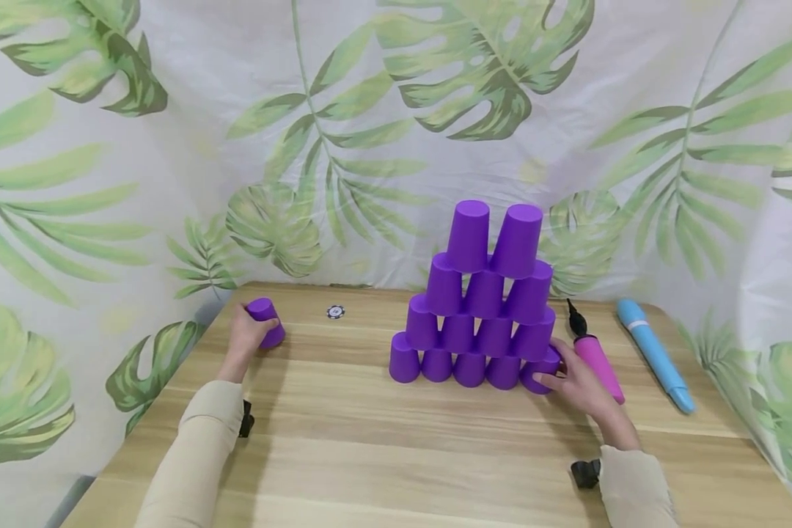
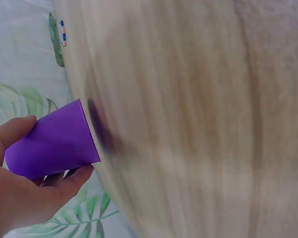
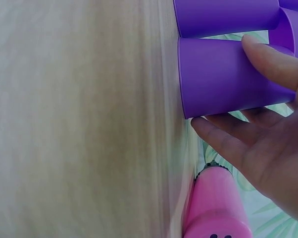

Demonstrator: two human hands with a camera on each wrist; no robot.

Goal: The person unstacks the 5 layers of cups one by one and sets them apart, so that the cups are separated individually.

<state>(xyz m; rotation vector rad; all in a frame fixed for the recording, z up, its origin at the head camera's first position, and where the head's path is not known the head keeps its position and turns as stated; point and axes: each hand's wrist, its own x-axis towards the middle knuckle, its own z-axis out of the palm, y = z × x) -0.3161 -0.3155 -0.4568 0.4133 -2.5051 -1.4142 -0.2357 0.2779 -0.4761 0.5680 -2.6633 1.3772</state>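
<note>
At the table's left side my left hand (image 1: 243, 336) grips a purple cup (image 1: 273, 337), upside down. In the left wrist view its rim is close over the tabletop, with a dark shadow beside it. A pyramid of upside-down purple cups (image 1: 458, 334) stands right of centre, in four tiers with two cups on top. My right hand (image 1: 584, 389) holds the cup (image 3: 218, 77) at the right end of the bottom row. Its thumb lies on one side and its fingers on the other, with the cup's rim down at the table.
Right of the pyramid lie a pink pump (image 1: 597, 367) with a black nozzle and a blue pump (image 1: 656, 356). A poker chip (image 1: 335, 312) lies near the back edge of the wooden table (image 1: 383, 455). A leaf-patterned cloth (image 1: 204, 147) hangs behind.
</note>
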